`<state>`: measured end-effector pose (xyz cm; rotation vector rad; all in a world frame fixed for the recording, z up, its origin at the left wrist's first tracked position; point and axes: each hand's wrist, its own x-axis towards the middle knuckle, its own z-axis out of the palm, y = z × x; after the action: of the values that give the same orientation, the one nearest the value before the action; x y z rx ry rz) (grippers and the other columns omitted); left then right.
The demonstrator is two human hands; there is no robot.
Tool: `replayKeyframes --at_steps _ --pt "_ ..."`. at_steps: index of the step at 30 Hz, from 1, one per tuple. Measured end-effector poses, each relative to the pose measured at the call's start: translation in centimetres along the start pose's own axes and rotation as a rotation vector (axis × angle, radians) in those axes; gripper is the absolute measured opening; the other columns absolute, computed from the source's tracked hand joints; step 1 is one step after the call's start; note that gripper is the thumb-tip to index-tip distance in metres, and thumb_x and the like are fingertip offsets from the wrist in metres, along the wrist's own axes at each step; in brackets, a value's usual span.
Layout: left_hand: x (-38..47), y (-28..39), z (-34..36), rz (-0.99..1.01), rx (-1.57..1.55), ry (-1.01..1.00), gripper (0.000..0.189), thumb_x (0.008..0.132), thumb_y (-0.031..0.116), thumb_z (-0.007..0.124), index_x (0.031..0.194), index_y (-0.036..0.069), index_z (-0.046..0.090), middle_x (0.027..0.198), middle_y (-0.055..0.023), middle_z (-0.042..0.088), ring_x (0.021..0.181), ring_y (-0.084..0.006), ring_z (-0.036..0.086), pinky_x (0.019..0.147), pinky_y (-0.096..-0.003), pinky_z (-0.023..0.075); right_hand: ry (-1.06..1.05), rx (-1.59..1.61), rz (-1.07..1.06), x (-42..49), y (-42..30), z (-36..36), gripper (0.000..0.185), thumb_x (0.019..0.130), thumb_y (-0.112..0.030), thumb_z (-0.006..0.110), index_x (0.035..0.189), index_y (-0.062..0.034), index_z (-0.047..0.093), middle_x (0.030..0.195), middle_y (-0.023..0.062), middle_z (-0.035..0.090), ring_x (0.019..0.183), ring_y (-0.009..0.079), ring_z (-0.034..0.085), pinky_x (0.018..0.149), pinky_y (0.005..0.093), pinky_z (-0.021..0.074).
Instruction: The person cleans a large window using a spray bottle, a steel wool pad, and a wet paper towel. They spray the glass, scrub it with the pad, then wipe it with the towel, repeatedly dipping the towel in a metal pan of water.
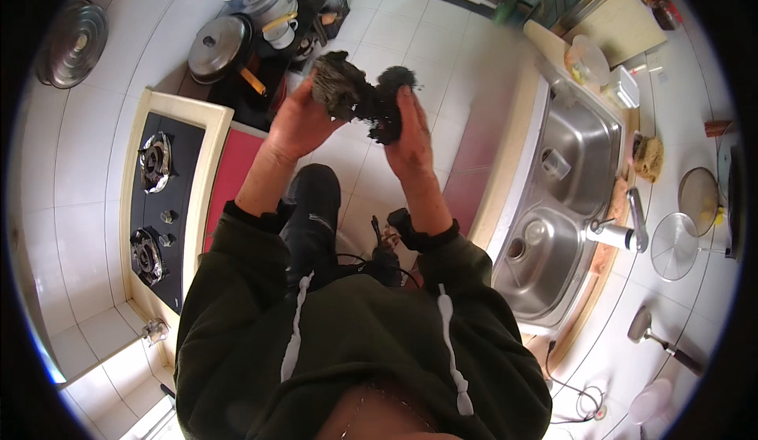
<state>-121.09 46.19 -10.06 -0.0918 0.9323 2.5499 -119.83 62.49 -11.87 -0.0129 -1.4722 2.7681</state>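
Both my hands are raised in front of me above the tiled floor. Between them is a dark, shaggy, fibrous mass [379, 105], ragged at its edges; its exact kind cannot be told. My left hand [305, 120] grips the grey-brown lump [339, 88] at its left end. My right hand [410, 135] is closed around the black clump at the other end, its thumb or fingers along the side. A thin dark part joins the two lumps. Some of the fingers are hidden behind the mass.
On the left are a gas hob [160, 203] and a lidded pan [219, 49] on a black surface. To the right, a double steel sink [577, 156] has a tap [622, 233] and holds a clear cup [555, 163]. White floor tiles [391, 11] lie ahead.
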Motion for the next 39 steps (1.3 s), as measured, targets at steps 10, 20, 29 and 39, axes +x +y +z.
replayKeyframes --at_steps 10,20,29,39 --pt "5.2 1.3 -1.5 -0.257 0.062 0.215 0.037 0.088 0.033 0.051 0.12 0.014 0.05 0.116 -0.0073 0.055 0.105 -0.0247 0.052 0.086 -0.0464 0.0446 -0.445 -1.036 -0.329 9.1 4.3 -2.2 0.049 0.087 -0.038 0.051 0.114 0.0024 0.049 0.109 0.0227 0.052 0.106 0.0404 0.045 0.091 0.0463 0.0366" --pt "27.8 9.6 -20.8 -0.153 -0.292 0.461 0.032 0.081 0.009 0.057 0.112 0.004 0.052 0.104 -0.0147 0.056 0.089 -0.0271 0.055 0.07 -0.0359 0.0515 -0.285 -1.082 0.01 26.9 -4.8 -10.9 0.047 0.08 -0.014 0.066 0.123 -0.0045 0.05 0.109 0.0119 0.062 0.102 0.0232 0.059 0.088 0.034 0.0453" --pt "52.8 23.1 -29.6 -0.138 -0.386 0.632 0.02 0.086 0.015 0.057 0.103 0.004 0.057 0.101 -0.0142 0.06 0.092 -0.03 0.057 0.077 -0.0438 0.0532 0.089 -0.978 0.271 39.0 -10.9 -13.4 0.04 0.087 -0.012 0.057 0.125 -0.0031 0.048 0.107 0.0108 0.06 0.098 0.0168 0.057 0.088 0.03 0.0438" --pt "75.5 37.3 -40.5 0.063 -0.491 0.944 0.017 0.086 0.019 0.057 0.097 0.005 0.055 0.088 -0.0108 0.06 0.081 -0.028 0.058 0.071 -0.0455 0.0544 0.004 -1.046 0.169 72.8 -12.6 -12.9 0.037 0.087 -0.001 0.055 0.124 0.0 0.049 0.106 0.0083 0.059 0.1 0.0151 0.055 0.088 0.0279 0.0422"
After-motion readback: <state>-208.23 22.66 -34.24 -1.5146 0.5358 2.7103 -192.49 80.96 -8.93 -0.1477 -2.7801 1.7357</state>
